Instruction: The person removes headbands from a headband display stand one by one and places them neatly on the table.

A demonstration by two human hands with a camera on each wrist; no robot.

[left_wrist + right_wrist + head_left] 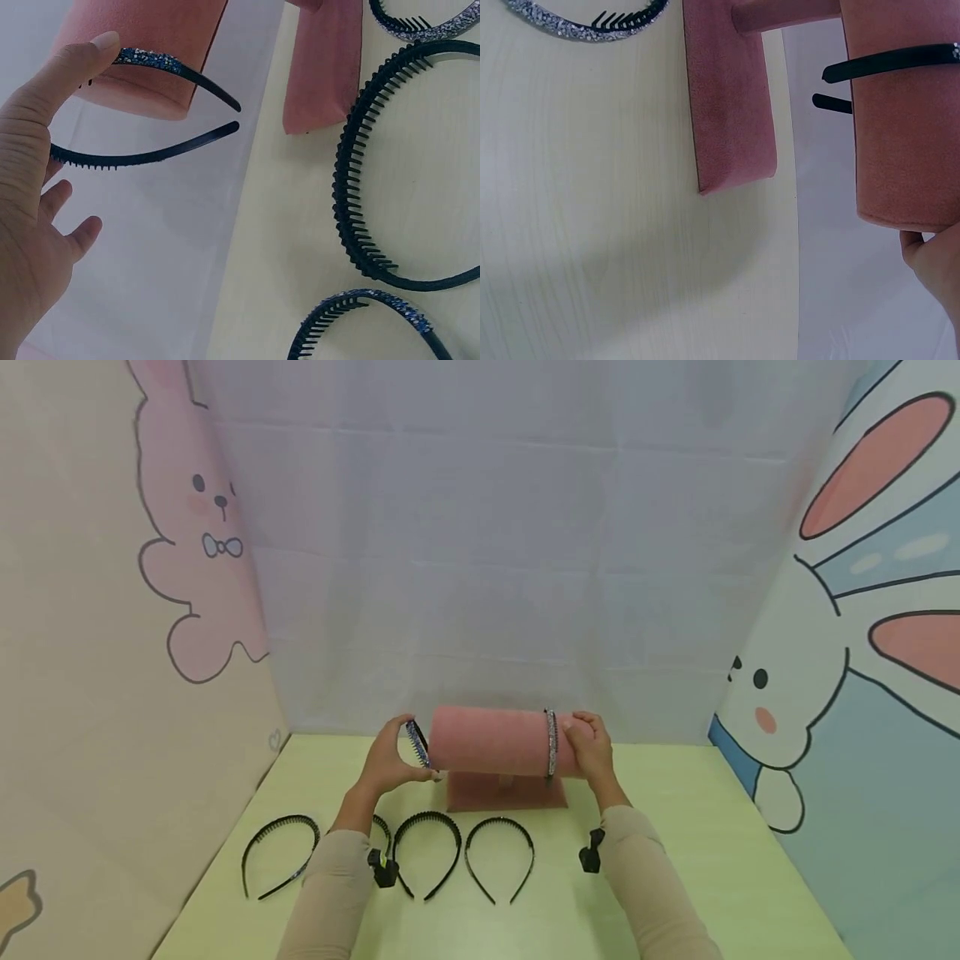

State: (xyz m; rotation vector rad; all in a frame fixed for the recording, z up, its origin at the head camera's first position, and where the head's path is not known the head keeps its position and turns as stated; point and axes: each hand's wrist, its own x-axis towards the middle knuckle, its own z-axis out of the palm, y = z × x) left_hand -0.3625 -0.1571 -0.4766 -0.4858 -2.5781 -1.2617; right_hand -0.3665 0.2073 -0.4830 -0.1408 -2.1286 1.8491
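A pink padded headband display stand (487, 741) has a horizontal roll on a flat base (506, 795). My left hand (385, 762) pinches a black toothed headband with blue glitter (154, 58) between thumb and fingers, at the roll's left end. In the left wrist view, this headband's two tips point toward the right, overlapping the roll's end. My right hand (594, 749) grips the right end of the roll, thumb on its front. Close to that hand, a silver glitter headband (552, 743) sits round the roll; its black tips show in the right wrist view.
Several headbands lie on the pale table (675, 860) before the stand: a leftmost one (281, 820), one partly hidden behind the left forearm, a black toothed one (426, 816) and a thin one (498, 820). A white curtain (487, 568) hangs behind; rabbit-printed panels flank the sides.
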